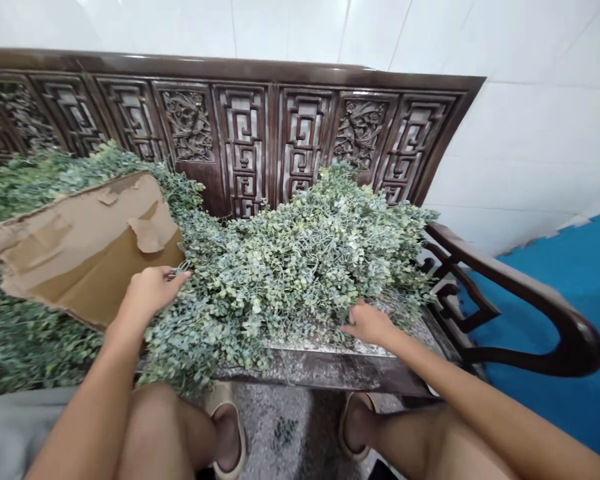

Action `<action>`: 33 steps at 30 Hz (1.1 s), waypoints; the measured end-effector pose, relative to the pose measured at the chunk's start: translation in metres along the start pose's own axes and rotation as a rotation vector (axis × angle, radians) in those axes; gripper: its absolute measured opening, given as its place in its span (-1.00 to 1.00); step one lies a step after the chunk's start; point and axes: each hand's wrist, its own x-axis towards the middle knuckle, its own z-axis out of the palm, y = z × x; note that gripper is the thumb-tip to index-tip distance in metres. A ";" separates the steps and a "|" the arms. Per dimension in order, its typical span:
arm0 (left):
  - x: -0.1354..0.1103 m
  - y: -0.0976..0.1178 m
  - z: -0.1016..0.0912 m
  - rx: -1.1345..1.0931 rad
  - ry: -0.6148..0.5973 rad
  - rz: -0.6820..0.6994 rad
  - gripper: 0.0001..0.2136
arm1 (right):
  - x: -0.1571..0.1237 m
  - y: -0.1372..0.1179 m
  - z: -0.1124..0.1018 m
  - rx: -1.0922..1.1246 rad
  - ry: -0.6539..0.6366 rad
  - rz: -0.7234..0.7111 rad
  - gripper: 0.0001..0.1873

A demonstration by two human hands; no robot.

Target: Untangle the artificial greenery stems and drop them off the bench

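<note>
A big heap of small-leaved green artificial foliage (310, 253) covers most of the bench seat. My left hand (153, 290) is closed, pinching a few thin green stems (183, 268) at the heap's left side, just in front of a torn piece of cardboard (95, 247). The cardboard lies tilted on more foliage. At the heap's front right edge is my right hand (367, 322), its fingers curled against the leaves; whatever lies between them is hidden.
The dark wooden bench has a carved backrest (250, 140) and a curved armrest (530, 300) at right. White wall tiles (530, 133) stand behind, with a blue mat (555, 280) beyond the armrest. A loose sprig (284, 431) lies on the floor between my feet.
</note>
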 end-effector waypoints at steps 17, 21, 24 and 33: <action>-0.032 0.038 0.002 -0.071 0.168 0.105 -0.59 | 0.007 0.007 -0.004 0.187 -0.193 -0.208 -0.78; -0.059 0.082 0.007 -0.262 0.190 0.353 -0.71 | -0.009 0.012 -0.035 0.305 -0.122 -0.286 -0.65; -0.079 0.111 0.013 -0.343 0.147 0.483 -0.75 | -0.019 0.021 -0.052 0.368 -0.092 -0.318 -0.62; -0.118 0.154 0.031 -0.478 -0.037 0.719 -0.79 | -0.022 0.071 -0.057 0.269 -0.200 -0.305 -0.74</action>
